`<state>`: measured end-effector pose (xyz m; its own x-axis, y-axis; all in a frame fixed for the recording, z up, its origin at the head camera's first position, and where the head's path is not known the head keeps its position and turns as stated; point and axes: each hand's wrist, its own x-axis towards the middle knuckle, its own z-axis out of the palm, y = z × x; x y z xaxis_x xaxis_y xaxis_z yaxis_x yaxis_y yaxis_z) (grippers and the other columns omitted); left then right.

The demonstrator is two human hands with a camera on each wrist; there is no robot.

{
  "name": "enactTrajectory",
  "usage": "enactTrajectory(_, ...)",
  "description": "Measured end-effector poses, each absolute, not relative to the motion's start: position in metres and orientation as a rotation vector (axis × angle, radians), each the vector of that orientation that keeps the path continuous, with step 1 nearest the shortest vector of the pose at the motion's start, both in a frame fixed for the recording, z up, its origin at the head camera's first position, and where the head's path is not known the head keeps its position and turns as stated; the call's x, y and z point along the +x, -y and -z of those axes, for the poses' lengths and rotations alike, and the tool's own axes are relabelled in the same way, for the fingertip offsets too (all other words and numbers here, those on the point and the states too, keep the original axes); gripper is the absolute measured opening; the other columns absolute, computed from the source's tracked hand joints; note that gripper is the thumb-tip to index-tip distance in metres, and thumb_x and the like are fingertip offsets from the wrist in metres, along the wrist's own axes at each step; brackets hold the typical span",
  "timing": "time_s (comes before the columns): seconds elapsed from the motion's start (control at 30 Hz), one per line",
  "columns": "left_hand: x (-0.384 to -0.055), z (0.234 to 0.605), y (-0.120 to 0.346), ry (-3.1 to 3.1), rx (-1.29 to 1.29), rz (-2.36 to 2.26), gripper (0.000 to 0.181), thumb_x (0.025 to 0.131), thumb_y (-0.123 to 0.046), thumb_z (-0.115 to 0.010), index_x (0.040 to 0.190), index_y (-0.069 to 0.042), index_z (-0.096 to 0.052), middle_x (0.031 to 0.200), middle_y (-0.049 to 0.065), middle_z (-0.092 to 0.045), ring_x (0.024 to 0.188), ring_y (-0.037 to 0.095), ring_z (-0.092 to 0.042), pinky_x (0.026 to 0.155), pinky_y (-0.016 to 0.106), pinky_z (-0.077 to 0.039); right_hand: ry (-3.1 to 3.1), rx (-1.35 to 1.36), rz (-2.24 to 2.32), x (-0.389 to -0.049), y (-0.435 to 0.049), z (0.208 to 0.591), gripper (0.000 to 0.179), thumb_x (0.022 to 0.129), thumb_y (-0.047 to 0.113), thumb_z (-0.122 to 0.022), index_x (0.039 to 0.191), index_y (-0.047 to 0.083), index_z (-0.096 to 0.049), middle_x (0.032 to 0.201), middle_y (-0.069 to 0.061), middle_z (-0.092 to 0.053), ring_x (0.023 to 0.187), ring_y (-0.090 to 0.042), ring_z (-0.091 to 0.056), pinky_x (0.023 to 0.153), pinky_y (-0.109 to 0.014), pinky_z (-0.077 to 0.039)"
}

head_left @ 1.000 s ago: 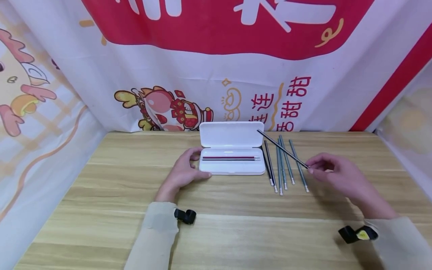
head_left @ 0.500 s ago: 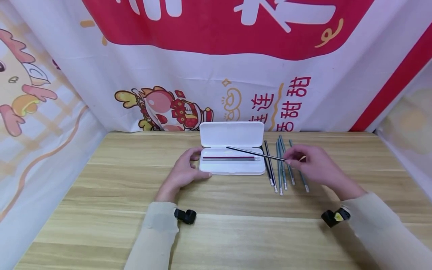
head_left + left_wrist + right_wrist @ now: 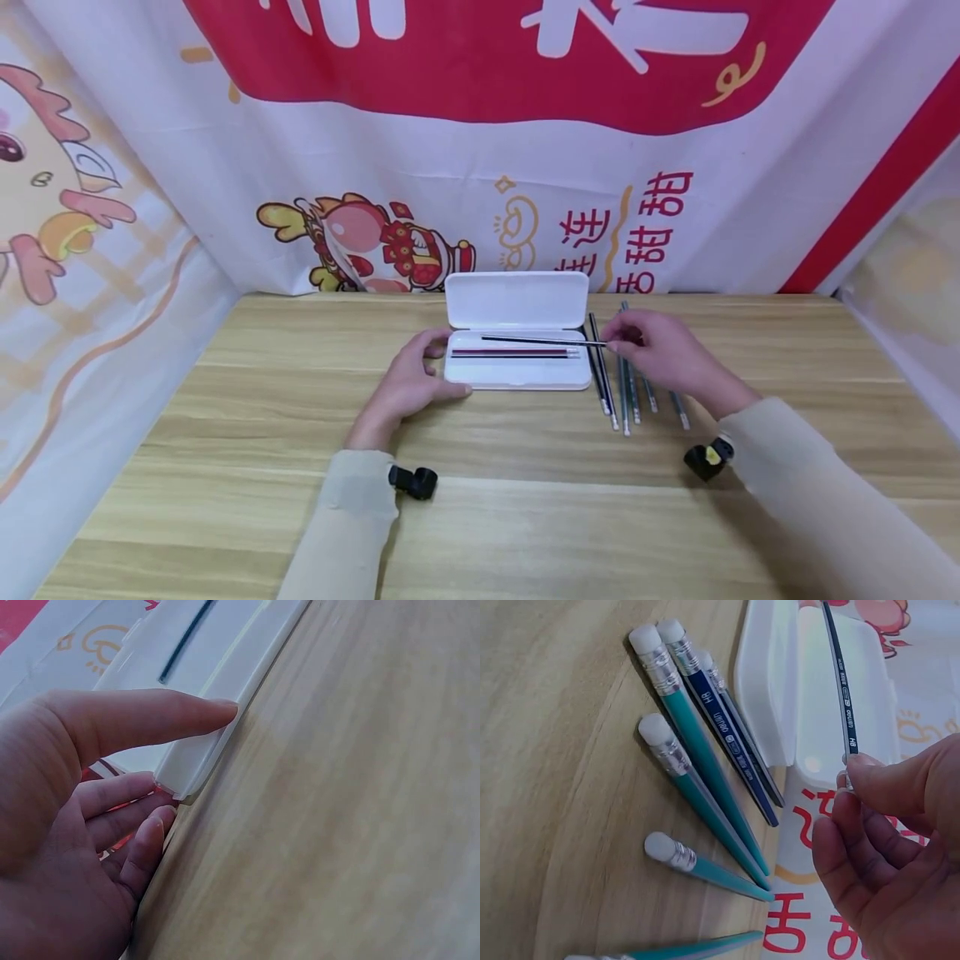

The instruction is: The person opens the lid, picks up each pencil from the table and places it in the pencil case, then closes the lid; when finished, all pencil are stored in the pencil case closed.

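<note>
Head cam: R hand [image 3: 666, 348] pinches dk pencil [image 3: 543, 341] over white case [image 3: 517, 372]; L hand [image 3: 405, 379], half-spread, grips case's L end

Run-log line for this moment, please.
right hand: pinches dark pencil over open case | left hand: holds case's left end | loose pencils: right of case
</note>
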<state>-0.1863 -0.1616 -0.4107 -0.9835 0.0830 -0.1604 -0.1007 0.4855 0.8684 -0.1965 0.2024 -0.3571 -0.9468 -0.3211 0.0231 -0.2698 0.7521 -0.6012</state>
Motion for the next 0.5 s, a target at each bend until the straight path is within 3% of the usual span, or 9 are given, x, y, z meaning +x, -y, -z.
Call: enactTrajectory(0.5,-0.187,0.413,0.162,-2.554,-0.02,-1.51,0.093,0.074,-0.014,-0.097,0.156,-0.021,-0.053,0.15,0.008,-0.059,0.124,0.031,-0.054,0.107,0.047,-0.046,-2.814,-0.525,0.998,-0.221,-0.176,0.365,0.016,0.105,0.006,-0.065,0.116,0.004,-0.075,0.109,-0.012,-0.075,0.1,-0.027,-0.066,0.094,-0.048,-0.057)
